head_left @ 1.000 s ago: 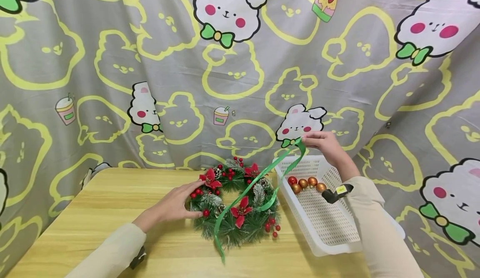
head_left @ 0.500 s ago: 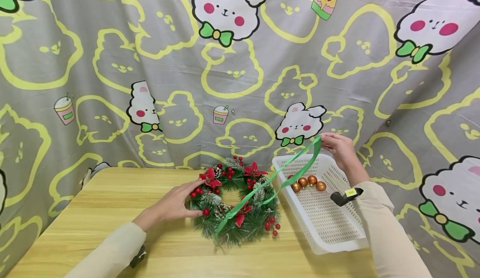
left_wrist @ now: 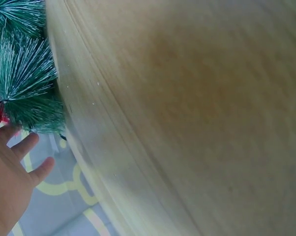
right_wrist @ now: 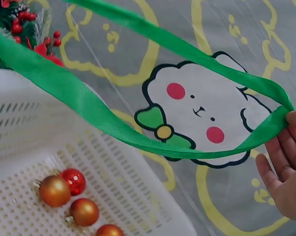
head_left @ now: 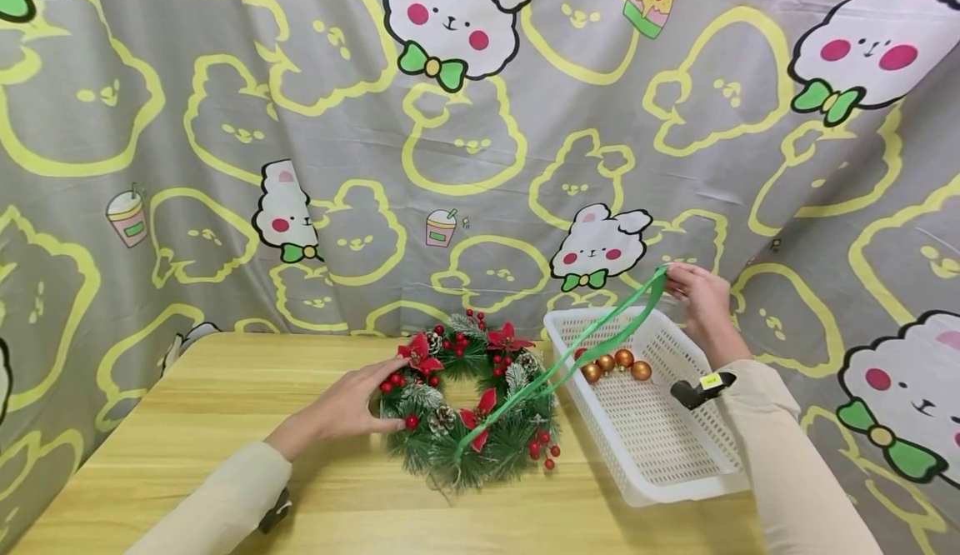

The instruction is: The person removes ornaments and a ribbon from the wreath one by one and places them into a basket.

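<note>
A green wreath (head_left: 472, 459) with red flowers, berries and pine cones lies on the table. My left hand (head_left: 348, 405) is at its left side, thumb and fingers spread along the edge. In the left wrist view, some of its fingers (left_wrist: 25, 146) extend beside the needles. My right hand (head_left: 701, 297) is raised beyond the white basket, pinching a green ribbon (right_wrist: 84, 101) between thumb and fingers. The ribbon slants down in two strands over the basket to the wreath, its lower end lying across a red flower (head_left: 480, 415).
To the wreath's right stands a white perforated plastic basket (head_left: 600, 434). Several gold baubles (right_wrist: 84, 212) and a red one (right_wrist: 73, 181) lie in it. The wooden table (head_left: 247, 380) backs onto a grey patterned curtain (head_left: 360, 130).
My right hand has moved to the right, drawing the ribbon with it. The ribbon's loose end has slid up from the table onto the wreath's front. My left hand has stayed in place.
</note>
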The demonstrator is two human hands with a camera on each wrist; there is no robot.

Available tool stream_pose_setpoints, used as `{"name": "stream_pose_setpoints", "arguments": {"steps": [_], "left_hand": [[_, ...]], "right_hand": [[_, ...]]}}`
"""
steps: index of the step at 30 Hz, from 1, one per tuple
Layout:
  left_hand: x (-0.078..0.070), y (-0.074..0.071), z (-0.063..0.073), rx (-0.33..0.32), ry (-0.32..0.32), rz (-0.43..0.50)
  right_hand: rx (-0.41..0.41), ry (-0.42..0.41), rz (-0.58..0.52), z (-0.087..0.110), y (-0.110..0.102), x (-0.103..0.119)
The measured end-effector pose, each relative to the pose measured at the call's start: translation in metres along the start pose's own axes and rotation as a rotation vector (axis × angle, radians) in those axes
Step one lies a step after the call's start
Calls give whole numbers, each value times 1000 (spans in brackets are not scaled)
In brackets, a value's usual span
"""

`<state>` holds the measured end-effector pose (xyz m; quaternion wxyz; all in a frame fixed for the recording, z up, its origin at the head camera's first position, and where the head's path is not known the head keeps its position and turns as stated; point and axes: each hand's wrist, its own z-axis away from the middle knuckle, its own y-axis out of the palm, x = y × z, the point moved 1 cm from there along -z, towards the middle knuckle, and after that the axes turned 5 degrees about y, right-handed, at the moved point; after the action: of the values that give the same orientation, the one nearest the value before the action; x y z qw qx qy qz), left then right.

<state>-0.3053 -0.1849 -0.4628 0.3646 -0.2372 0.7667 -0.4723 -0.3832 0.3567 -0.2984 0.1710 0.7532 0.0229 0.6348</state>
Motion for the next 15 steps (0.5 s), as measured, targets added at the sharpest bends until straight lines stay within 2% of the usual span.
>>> {"name": "stream_pose_setpoints", "arguments": {"steps": [9, 15], "left_hand": [[1, 1, 0, -8, 5, 0], [2, 1, 0, -3, -1, 2]], "right_hand": [[-195, -36, 60, -6, -9, 18], [-328, -45, 48, -10, -18, 33]]}}
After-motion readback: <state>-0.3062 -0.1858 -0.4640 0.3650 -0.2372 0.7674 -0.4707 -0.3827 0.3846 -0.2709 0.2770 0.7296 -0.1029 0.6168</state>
